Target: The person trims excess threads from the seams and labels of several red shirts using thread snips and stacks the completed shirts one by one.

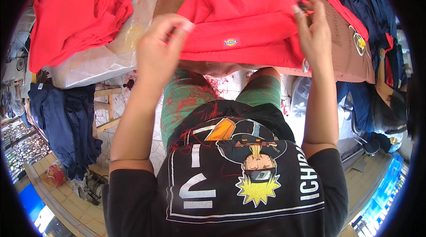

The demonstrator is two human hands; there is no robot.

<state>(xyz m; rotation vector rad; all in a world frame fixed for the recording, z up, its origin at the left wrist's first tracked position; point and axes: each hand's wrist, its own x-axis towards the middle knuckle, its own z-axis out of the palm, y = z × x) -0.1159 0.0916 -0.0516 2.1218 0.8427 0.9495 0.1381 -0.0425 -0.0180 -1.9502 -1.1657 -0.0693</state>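
The red garment (248, 30) lies across the brown cover (348, 55) in front of the person's knees, a folded band with a small sewn label (230, 42) turned toward the wearer. The left hand (159, 46) is raised at the garment's left side, fingers curled and thumb close to the forefinger; whether anything fine is pinched there, I cannot tell. The right hand (316, 30) is at its right side, half closed, with a small dark object (305, 8) between thumb and fingers (its kind is too hidden to name). For good handling, I would draw the band level from both ends, let the left fingertips steady the edge, and keep the dark object turned away from the cloth so that nothing snags. Loose red threads (199, 99) litter the lap, so brushing them off seems wise. Further left, a red pile (84, 15) sits on a plastic-covered surface (91, 68), best kept apart.
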